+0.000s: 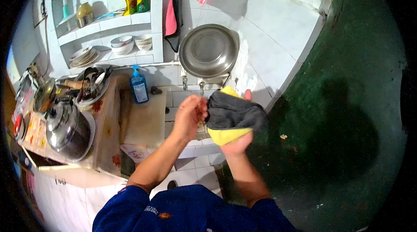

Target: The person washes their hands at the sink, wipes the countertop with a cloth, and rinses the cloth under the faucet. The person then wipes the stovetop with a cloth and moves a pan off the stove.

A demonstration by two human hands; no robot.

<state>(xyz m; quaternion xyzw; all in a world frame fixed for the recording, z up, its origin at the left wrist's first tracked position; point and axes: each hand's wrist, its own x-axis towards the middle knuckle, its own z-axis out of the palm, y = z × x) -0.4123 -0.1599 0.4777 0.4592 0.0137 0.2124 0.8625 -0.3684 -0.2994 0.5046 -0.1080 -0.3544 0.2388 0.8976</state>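
Note:
A grey and yellow cloth [236,112] hangs in folds over my right hand [238,144], whose palm and lower part show beneath it while a fingertip sticks out above. Close to the cloth's left edge is my left hand [190,114], its fingers curled; whether they pinch the cloth's edge is hard to make out. Both hands are over the tiled sink [197,142], in front of the taps [202,87]. Behind them a round metal pan [209,51] leans upright against the wall.
Left of the sink, a blue pump bottle [139,86] stands by a cutting board [147,121]. A steel pot [67,128] sits on the counter further left. Shelves [100,27] hold bowls and bottles. A green wall [347,115] rises at right.

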